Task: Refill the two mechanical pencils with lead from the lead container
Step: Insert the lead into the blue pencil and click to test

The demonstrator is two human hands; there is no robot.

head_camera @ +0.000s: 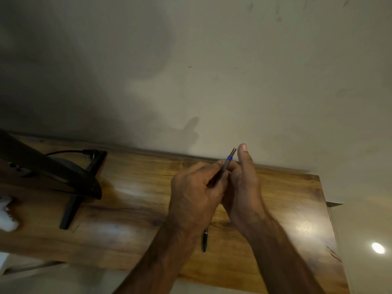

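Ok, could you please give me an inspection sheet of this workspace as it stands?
Surface: wooden table, glossy, with patches of glare.
Job's things: blue-banded pencil held above the table; black pencil lying flat below the wrists; lead container not seen.
Clutter: white object at the left edge, too blurred to identify.
Grips: left hand grips the blue-banded pencil; right hand against it, thumb upright, hold unclear.
Cables: black cable with a plug, behind the stand.
Surroundings: black screen stand at left; plain wall behind.
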